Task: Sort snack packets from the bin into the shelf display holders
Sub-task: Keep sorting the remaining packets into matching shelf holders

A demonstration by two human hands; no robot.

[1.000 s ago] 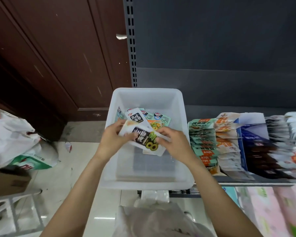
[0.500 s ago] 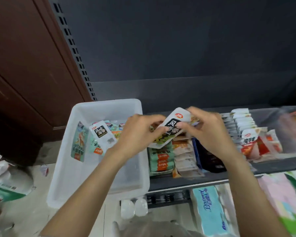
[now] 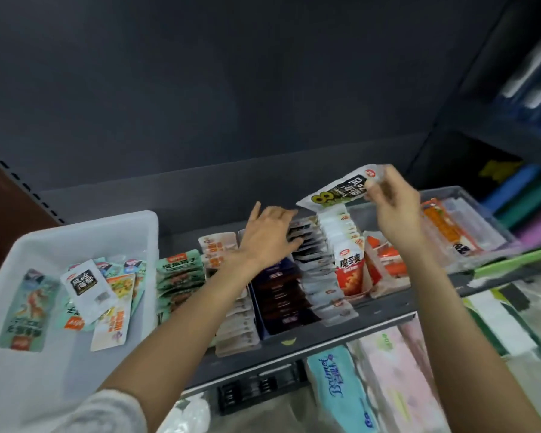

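My right hand (image 3: pixel 395 210) pinches a white snack packet (image 3: pixel 337 191) with black lettering and holds it up above the shelf rows. My left hand (image 3: pixel 267 237) lies flat with spread fingers on the back of a row of dark packets (image 3: pixel 309 260) in a display holder. The white bin (image 3: pixel 75 239) stands at the left and holds several loose packets, among them a matching white packet (image 3: pixel 86 287) and a long green one (image 3: pixel 28 307).
The grey shelf (image 3: pixel 309 335) carries rows of packets: green (image 3: pixel 178 276), beige (image 3: pixel 234 323), a dark blue box (image 3: pixel 278 295), red-and-white (image 3: pixel 350 270). A clear tray (image 3: pixel 469 226) sits at the right. Tissue packs (image 3: pixel 337 392) lie on the lower level.
The view swung right from the bin to the shelf. My right hand carried the white packet up and rightward; my left hand let go of it and dropped onto the dark packet row.
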